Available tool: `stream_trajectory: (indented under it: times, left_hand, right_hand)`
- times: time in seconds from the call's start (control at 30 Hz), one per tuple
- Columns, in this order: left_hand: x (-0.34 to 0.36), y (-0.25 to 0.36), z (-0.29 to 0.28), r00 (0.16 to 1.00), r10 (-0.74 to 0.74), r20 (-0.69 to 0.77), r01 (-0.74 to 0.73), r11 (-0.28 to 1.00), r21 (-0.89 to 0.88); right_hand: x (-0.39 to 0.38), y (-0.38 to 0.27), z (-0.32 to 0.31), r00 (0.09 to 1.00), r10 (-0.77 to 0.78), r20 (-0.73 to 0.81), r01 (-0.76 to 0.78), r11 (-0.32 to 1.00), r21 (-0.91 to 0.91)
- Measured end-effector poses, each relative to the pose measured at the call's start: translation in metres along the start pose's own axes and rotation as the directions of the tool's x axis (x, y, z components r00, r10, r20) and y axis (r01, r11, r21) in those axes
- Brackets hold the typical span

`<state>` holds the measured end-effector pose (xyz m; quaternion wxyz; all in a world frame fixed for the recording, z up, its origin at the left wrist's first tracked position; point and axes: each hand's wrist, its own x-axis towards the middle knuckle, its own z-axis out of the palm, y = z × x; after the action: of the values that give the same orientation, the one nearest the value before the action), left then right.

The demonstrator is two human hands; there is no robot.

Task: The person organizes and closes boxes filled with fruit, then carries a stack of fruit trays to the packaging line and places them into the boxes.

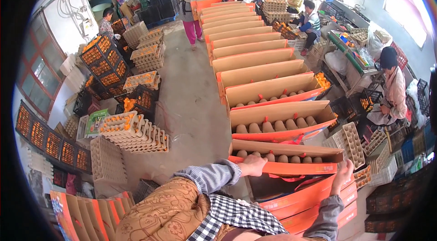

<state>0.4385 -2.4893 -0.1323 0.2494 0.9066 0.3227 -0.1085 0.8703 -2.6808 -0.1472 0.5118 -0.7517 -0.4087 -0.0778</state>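
Observation:
An open orange cardboard box lies at the near end of a long row. A line of rounded grey-brown humps, egg-shaped, shows inside it. My left hand grips its near left corner, fingers closed on the edge. At the right end, my right hand clasps the same box, with some fingers hidden behind the cardboard. Just below are stacked orange boxes, near my right forearm. Behind the gripped box stands another open box with the same humps inside.
More open boxes run away to two people at the far end. Stacked egg trays and black crates of orange items stand left. A seated person works at right. Folded cartons lie lower left.

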Motion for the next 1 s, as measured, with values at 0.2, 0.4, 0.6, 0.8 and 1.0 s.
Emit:
stream_trajectory:
  times: [0.2, 0.4, 0.6, 0.8, 1.0]
  left_hand:
    - [0.007, 0.008, -0.009, 0.999, 0.016, 0.035, -0.015, 1.000, -0.027]
    - [0.007, 0.008, -0.009, 0.998, -0.009, 0.065, 0.009, 1.000, 0.004]
    - [-0.005, 0.005, 0.007, 0.998, 0.031, -0.061, -0.032, 0.999, -0.011]
    - [-0.098, -0.049, 0.017, 0.730, 0.191, -0.656, -0.337, 0.936, -0.103]
    - [-0.143, -0.146, 0.043, 0.727, -0.687, -0.022, -0.108, -0.081, -0.991]
  right_hand:
    - [0.031, 0.123, 0.012, 0.741, 0.611, 0.278, -0.671, 0.686, 0.282]
    - [0.032, 0.079, 0.070, 0.845, 0.425, 0.324, -0.392, 0.905, -0.165]
    - [0.013, 0.001, 0.100, 0.842, 0.537, -0.044, -0.358, 0.498, -0.790]
    - [0.014, 0.000, 0.086, 0.848, 0.529, -0.036, -0.366, 0.533, -0.763]
    - [0.010, -0.005, 0.092, 0.850, 0.526, -0.039, -0.373, 0.547, -0.749]
